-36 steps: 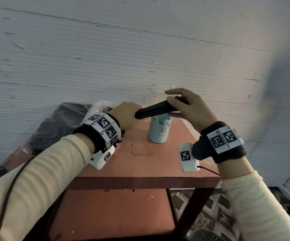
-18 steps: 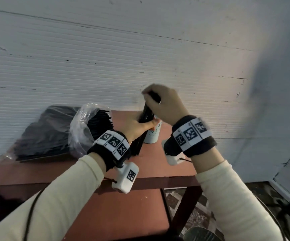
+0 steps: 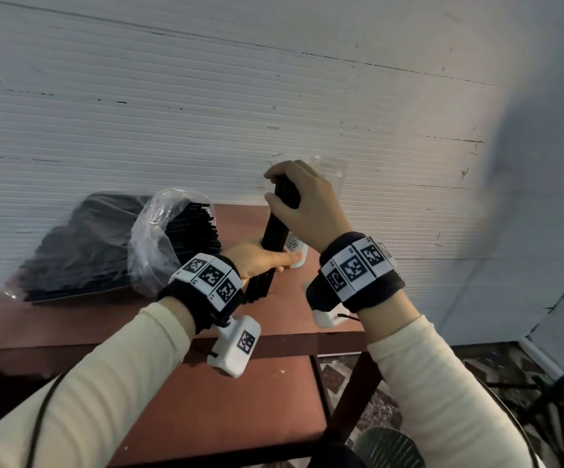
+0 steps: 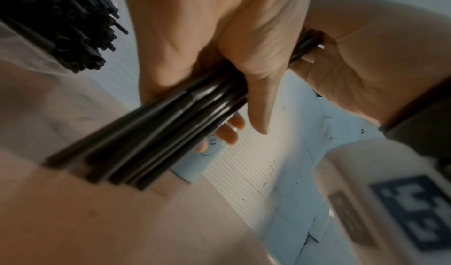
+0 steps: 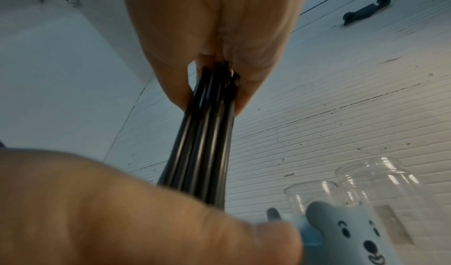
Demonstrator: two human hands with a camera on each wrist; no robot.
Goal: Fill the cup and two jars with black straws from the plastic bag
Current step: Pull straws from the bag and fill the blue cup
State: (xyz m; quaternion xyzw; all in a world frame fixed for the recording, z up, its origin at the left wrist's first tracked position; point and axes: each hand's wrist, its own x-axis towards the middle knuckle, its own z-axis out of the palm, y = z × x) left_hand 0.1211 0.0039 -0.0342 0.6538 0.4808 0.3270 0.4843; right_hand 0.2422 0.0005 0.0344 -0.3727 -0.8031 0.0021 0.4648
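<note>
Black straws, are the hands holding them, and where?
Yes. The right hand grips the upright bundle of black straws near its top; the left hand holds it lower down.

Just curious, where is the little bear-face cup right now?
In the head view, the cup stands on the table behind the straw bundle, beside two clear jars.

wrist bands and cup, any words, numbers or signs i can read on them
No readable words or numbers in any view.
Left wrist band: black-and-white square code markers only, no text.
Right wrist band: the same kind of markers, no text.
Camera unit under the left wrist: one such marker.
Cup: a drawn bear face, no lettering.
</note>
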